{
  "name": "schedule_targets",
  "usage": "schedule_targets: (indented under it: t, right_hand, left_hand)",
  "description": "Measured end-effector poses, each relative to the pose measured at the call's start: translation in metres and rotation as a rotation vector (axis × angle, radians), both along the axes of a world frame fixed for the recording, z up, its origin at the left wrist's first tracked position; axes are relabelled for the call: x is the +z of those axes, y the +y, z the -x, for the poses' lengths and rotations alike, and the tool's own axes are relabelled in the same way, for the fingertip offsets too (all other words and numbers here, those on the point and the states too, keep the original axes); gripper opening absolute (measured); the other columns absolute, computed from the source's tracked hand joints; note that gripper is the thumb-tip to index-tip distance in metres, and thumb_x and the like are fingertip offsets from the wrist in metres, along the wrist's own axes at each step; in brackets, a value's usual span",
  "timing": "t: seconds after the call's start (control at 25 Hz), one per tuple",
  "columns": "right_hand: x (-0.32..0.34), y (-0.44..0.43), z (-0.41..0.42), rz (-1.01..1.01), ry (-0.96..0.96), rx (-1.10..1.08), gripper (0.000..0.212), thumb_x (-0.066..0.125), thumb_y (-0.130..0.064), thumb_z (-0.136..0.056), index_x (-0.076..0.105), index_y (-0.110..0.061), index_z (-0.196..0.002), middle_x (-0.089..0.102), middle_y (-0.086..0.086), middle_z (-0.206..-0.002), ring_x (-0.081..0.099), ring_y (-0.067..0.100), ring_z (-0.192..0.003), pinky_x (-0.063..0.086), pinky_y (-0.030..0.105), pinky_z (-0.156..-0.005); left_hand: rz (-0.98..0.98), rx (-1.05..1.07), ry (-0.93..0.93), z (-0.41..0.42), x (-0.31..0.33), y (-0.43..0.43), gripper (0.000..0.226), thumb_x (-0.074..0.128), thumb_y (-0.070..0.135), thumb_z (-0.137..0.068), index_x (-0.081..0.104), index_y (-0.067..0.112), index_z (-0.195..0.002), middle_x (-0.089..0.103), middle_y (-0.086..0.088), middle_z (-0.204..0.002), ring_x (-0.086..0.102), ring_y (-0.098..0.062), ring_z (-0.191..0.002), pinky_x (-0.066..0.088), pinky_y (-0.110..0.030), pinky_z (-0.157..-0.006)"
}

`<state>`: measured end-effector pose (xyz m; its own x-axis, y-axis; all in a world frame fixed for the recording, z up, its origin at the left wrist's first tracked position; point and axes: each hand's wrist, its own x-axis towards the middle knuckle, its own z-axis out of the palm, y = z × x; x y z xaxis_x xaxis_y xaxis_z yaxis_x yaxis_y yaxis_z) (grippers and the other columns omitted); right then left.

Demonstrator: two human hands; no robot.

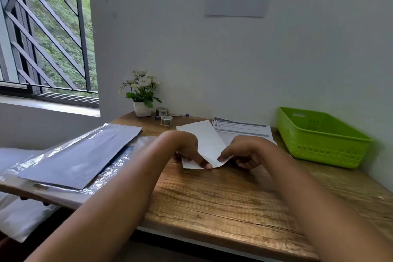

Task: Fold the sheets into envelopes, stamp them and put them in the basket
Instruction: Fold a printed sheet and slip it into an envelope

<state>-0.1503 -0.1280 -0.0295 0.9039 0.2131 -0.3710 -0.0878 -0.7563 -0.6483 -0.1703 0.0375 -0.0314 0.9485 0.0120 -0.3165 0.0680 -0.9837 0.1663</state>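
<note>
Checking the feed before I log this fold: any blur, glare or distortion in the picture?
Head view: soft daylight from the window; glare streaks the plastic wrap; the green basket smears at its right edge; wide-angle stretch toward the corners; the left hand, right hand and white sheet look fairly sharp.

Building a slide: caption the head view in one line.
Left hand presses and right hand pinches a white sheet mid-fold on the wooden desk, green basket nearby.
</note>
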Motion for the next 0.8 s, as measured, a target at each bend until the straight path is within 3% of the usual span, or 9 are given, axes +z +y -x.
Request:
schedule_targets:
  t: [0.08, 0.16, 0.24, 0.36, 0.48, 0.56, 0.68, 0.72, 0.8]
  right_hand:
    - [0.011, 0.004, -0.004, -0.092, -0.046, 0.004, 0.015, 0.067, -0.021, -0.084, 0.056, -0.013, -0.09, 0.049, 0.002, -0.067, 0.044, 0.009, -0.054, 0.035, 0.015, -0.04]
    - [0.029, 0.007, -0.007, -0.269, -0.18, -0.047, 0.015, 0.061, -0.018, -0.088, 0.054, -0.011, -0.077, 0.046, 0.002, -0.059, 0.04, 0.009, -0.047, 0.032, 0.015, -0.039]
    - [0.046, 0.009, -0.005, -0.431, -0.297, -0.079, 0.021, 0.057, -0.019, -0.092, 0.052, -0.011, -0.073, 0.047, 0.002, -0.059, 0.041, 0.01, -0.047, 0.033, 0.016, -0.04]
    - [0.063, 0.008, -0.002, -0.604, -0.35, -0.074, 0.032, 0.045, -0.036, -0.098, 0.06, -0.013, -0.081, 0.055, 0.002, -0.071, 0.048, 0.012, -0.059, 0.037, 0.022, -0.05]
    - [0.066, -0.005, -0.013, -0.63, -0.426, -0.103, 0.042, 0.035, -0.047, -0.099, 0.064, -0.018, -0.105, 0.059, 0.002, -0.105, 0.051, 0.015, -0.087, 0.043, 0.029, -0.067]
    - [0.058, -0.022, -0.027, -0.605, -0.504, -0.196, 0.042, 0.038, -0.05, -0.097, 0.051, -0.023, -0.126, 0.048, 0.003, -0.133, 0.046, 0.018, -0.106, 0.044, 0.035, -0.079]
    - [0.043, -0.049, -0.038, -0.658, -0.438, -0.24, 0.057, 0.047, -0.056, -0.091, 0.033, -0.031, -0.14, 0.034, 0.001, -0.148, 0.039, 0.022, -0.124, 0.042, 0.044, -0.095]
    - [0.039, -0.057, -0.042, -0.717, -0.374, -0.226, 0.063, 0.049, -0.057, -0.089, 0.029, -0.031, -0.143, 0.033, 0.0, -0.148, 0.038, 0.025, -0.129, 0.041, 0.046, -0.099]
    - [0.032, -0.07, -0.047, -0.8, -0.285, -0.154, 0.061, 0.055, -0.046, -0.09, 0.035, -0.023, -0.144, 0.049, 0.001, -0.137, 0.048, 0.026, -0.123, 0.044, 0.048, -0.098]
  left_hand:
    - [-0.11, -0.096, -0.183, 0.004, -0.001, -0.005, 0.067, 0.06, 0.076, -0.065, 0.061, 0.014, -0.088, 0.059, -0.002, -0.087, 0.052, -0.018, -0.079, 0.041, -0.029, -0.066]
    - [-0.227, -0.167, -0.553, 0.006, 0.0, -0.013, 0.062, 0.052, 0.077, -0.071, 0.059, 0.018, -0.087, 0.058, 0.0, -0.088, 0.054, -0.018, -0.082, 0.037, -0.029, -0.06]
    - [-0.226, -0.159, -0.931, 0.009, 0.004, -0.019, 0.038, 0.048, 0.056, -0.087, 0.057, 0.02, -0.094, 0.06, 0.0, -0.095, 0.056, -0.019, -0.09, 0.038, -0.031, -0.061]
    - [-0.071, -0.031, -1.265, 0.01, 0.011, -0.018, 0.021, 0.041, 0.027, -0.098, 0.059, 0.017, -0.097, 0.065, 0.0, -0.086, 0.055, -0.016, -0.07, 0.034, -0.027, -0.054]
    - [0.384, 0.099, -1.494, 0.009, 0.018, -0.006, 0.021, 0.042, 0.016, -0.097, 0.061, 0.011, -0.088, 0.055, 0.005, -0.063, 0.046, -0.012, -0.052, 0.03, -0.019, -0.045]
    - [0.81, 0.155, -1.491, 0.003, 0.023, 0.011, 0.017, 0.043, 0.013, -0.097, 0.057, 0.014, -0.089, 0.053, 0.006, -0.064, 0.051, -0.016, -0.057, 0.043, -0.017, -0.051]
    - [1.566, 0.224, -1.104, 0.0, 0.028, 0.028, 0.022, 0.042, 0.012, -0.099, 0.053, 0.019, -0.117, 0.063, -0.002, -0.094, 0.062, -0.022, -0.08, 0.056, -0.038, -0.063]
    - [1.679, 0.265, -0.946, 0.0, 0.028, 0.032, 0.025, 0.042, 0.011, -0.099, 0.051, 0.019, -0.12, 0.063, -0.003, -0.098, 0.062, -0.021, -0.08, 0.055, -0.037, -0.062]
    - [1.637, 0.341, -0.688, 0.0, 0.024, 0.038, 0.022, 0.042, 0.008, -0.099, 0.052, 0.014, -0.117, 0.063, -0.008, -0.1, 0.061, -0.022, -0.079, 0.053, -0.036, -0.065]
